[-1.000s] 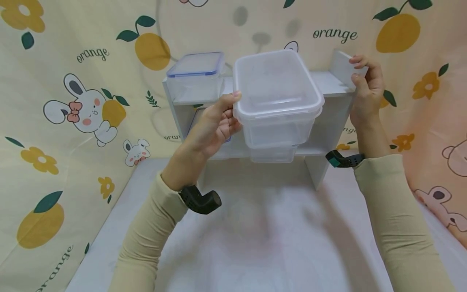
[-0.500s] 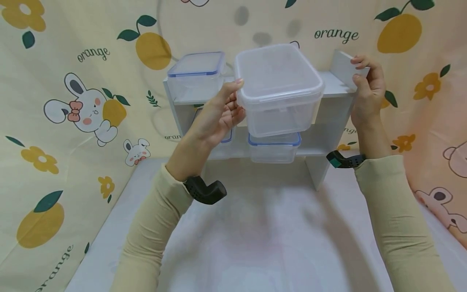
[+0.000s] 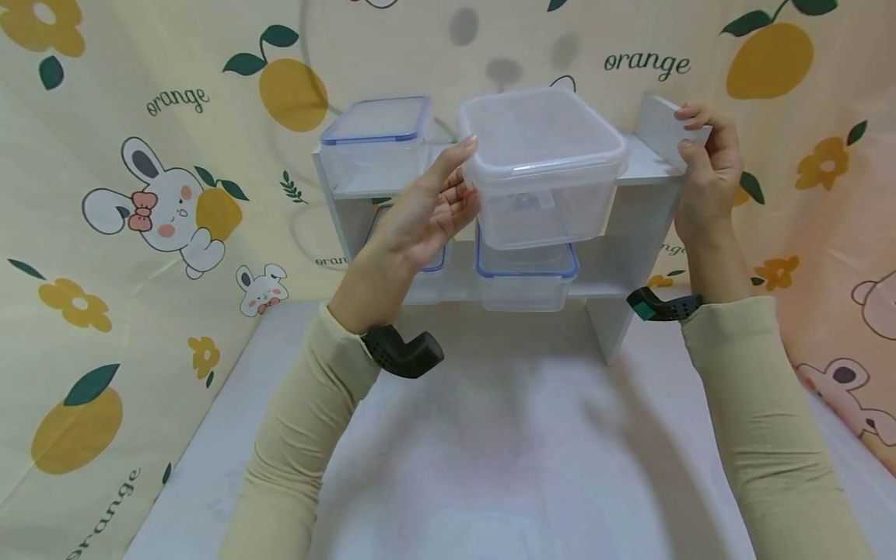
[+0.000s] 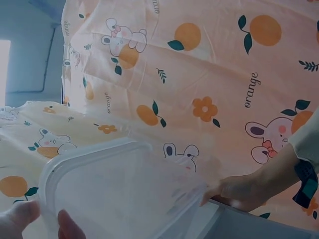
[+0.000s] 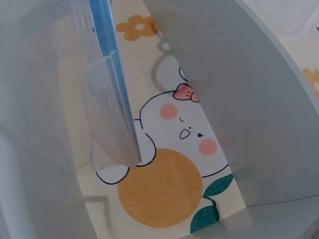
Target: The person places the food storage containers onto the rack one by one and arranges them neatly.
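Observation:
My left hand (image 3: 434, 206) grips the left side of a clear plastic food container (image 3: 542, 171) with a frosted white lid, its thumb at the lid's edge. The container is at the upper shelf's front, tilted slightly; whether it touches the shelf cannot be told. My right hand (image 3: 708, 171) holds the raised right side panel of a white two-tier shelf (image 3: 640, 225) between thumb and fingers. In the left wrist view the lidded container (image 4: 114, 191) fills the lower middle, with two fingertips of the left hand at its left.
A blue-rimmed clear box (image 3: 378, 144) stands on the upper shelf's left. Below, another blue-rimmed box (image 3: 526, 276) sits mid-shelf. A further box (image 3: 434, 268) at lower left is partly hidden by my left hand. The white table (image 3: 490, 451) lies in front; a patterned cloth (image 3: 175, 311) hangs behind.
My left hand has raised the container and moved it slightly right and back, uncovering the blue-rimmed box below. The right hand has stayed on the side panel.

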{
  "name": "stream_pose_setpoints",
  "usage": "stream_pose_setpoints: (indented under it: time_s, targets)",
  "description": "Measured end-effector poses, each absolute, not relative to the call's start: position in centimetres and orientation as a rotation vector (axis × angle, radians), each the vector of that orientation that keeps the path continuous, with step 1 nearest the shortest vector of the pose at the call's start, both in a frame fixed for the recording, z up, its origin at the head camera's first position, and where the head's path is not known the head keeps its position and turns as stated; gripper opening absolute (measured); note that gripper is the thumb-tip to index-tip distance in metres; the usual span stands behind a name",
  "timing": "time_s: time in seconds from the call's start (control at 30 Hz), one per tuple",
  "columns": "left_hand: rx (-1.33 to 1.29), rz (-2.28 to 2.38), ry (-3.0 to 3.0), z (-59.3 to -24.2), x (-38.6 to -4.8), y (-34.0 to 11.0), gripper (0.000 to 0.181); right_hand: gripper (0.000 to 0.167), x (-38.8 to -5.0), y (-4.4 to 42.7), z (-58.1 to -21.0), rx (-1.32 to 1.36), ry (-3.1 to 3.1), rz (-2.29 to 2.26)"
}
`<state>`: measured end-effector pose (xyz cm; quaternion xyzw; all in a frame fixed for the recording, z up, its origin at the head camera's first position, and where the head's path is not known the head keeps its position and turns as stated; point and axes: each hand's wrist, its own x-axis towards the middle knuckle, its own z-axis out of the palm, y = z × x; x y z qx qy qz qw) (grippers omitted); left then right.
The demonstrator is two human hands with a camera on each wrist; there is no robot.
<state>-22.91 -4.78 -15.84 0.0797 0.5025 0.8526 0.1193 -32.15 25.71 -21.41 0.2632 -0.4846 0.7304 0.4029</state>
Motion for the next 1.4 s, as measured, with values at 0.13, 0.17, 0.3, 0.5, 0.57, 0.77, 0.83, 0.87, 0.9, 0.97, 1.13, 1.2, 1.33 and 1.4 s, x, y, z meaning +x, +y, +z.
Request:
stream_pose_setpoints:
  time_s: [0.13,0.17,0.3,0.5,0.57,0.77,0.83,0.87,0.9,0.97,1.13,1.2,1.33,1.4]
  targets:
    - [0.215,2.510,1.429,-15.8,-23.1,-4.8,0.020,0.022,-32.1,25.7,-21.4,0.670,-1.227,1.848]
    - [0.210,2.517,1.407,-15.8,-23.1,-4.8,0.020,0.022,-32.1,25.7,-21.4,0.672,-1.226,1.848]
    - [0.196,2.555,1.308,-15.7,-23.3,-5.0,0.018,0.022,-32.1,25.7,-21.4,0.665,-1.230,1.854]
    - [0.150,2.626,1.181,-15.8,-23.6,-5.1,0.014,0.019,-32.1,25.9,-21.2,0.611,-1.243,1.903]
    - [0.136,2.644,1.162,-15.9,-23.7,-5.1,0.014,0.019,-32.1,25.9,-21.2,0.609,-1.248,1.894]
    - [0.130,2.703,1.130,-16.1,-24.0,-4.8,0.023,0.021,-32.1,25.9,-21.4,0.644,-1.248,1.827]
    - [0.124,2.723,1.126,-16.1,-24.2,-4.6,0.028,0.021,-32.2,25.9,-21.5,0.648,-1.242,1.824]
    - [0.121,2.734,1.118,-16.1,-24.2,-4.5,0.031,0.021,-32.2,25.9,-21.5,0.647,-1.239,1.823]
    - [0.118,2.746,1.110,-16.2,-24.3,-4.4,0.033,0.021,-32.2,26.0,-21.5,0.647,-1.238,1.823]
    - [0.121,2.772,1.104,-16.3,-24.6,-4.1,0.036,0.021,-32.2,26.0,-21.5,0.649,-1.237,1.823]
    - [0.143,2.830,1.111,-16.5,-25.3,-3.2,0.034,0.021,-32.2,26.0,-21.5,0.646,-1.247,1.813]
    - [0.154,2.843,1.134,-16.6,-25.6,-2.9,0.024,0.021,-32.2,26.0,-21.4,0.644,-1.251,1.809]
    - [0.159,2.858,1.185,-16.8,-26.0,-2.8,0.005,0.021,-32.1,25.9,-21.4,0.653,-1.249,1.808]
    - [0.174,2.850,1.225,-17.0,-26.0,-2.8,0.006,0.021,-32.0,25.8,-21.4,0.660,-1.242,1.813]
